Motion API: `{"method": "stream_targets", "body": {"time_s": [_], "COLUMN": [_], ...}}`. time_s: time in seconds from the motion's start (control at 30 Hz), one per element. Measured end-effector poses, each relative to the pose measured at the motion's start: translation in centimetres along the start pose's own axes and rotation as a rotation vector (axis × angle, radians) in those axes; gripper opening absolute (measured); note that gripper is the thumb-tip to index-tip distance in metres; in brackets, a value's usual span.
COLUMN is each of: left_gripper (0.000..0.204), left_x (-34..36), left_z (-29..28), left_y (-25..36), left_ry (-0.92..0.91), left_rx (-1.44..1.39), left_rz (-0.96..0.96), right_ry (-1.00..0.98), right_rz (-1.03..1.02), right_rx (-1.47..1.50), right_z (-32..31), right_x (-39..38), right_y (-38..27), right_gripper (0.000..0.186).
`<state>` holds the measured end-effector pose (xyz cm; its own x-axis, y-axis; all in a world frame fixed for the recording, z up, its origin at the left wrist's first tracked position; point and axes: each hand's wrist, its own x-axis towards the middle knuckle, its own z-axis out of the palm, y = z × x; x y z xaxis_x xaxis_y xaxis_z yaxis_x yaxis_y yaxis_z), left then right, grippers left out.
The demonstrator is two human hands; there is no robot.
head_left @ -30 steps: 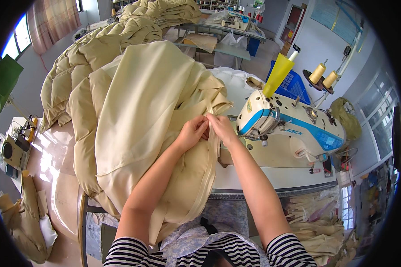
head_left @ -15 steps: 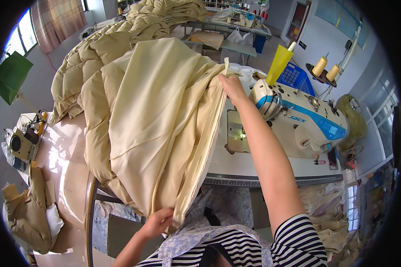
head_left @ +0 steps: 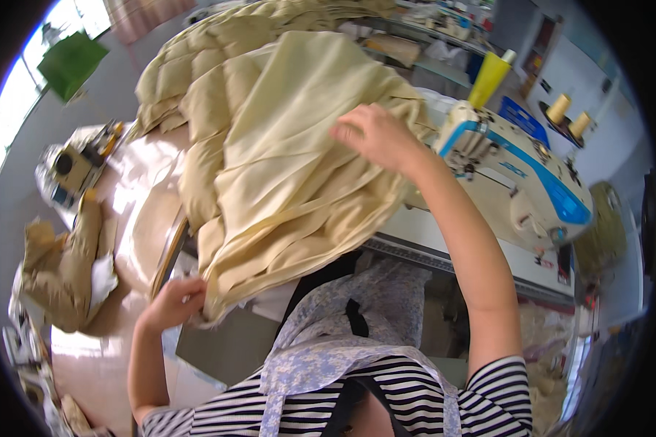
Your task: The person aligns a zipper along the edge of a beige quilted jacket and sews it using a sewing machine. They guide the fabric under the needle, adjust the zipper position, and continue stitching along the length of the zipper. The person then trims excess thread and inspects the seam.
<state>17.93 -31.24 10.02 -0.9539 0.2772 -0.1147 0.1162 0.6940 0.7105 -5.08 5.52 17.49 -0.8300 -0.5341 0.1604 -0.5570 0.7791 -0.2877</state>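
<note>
Beige fabric (head_left: 291, 167), apparently between left fingers (head_left: 191, 287)

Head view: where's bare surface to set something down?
Glossy table, between the small machine at left and quilted fabric. White sewing table: narrow front strip between cream fabric and right forearm. Crowded: centre, heaped with both fabrics, right hand there too.

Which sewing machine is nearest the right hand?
The large white machine with the blue stripe, right of the right hand. The left machine and the back machine stand farther off.
</note>
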Motion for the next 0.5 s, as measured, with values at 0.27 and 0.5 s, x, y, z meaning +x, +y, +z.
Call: {"method": "stream_targets", "body": {"time_s": [0.27,0.5], "left_gripper": [0.019,0.019], "left_x": [6.9,11.6], "left_z": [-3.5,-3.8], "left_y": [6.3,5.7], "left_ry": [-0.272,-0.386], "left_rx": [-0.048,-0.144], "left_rz": [0.378,0.081], "right_ry": [-0.015,-0.361], "right_rz": [-0.373,0.062], "right_rx": [0.598,0.505], "right_z": [7.0,6.6], "right_x": [-8.0,-9.8], "right_y": [-8.9,-4.3], "right_gripper": [0.028,0.015]}}
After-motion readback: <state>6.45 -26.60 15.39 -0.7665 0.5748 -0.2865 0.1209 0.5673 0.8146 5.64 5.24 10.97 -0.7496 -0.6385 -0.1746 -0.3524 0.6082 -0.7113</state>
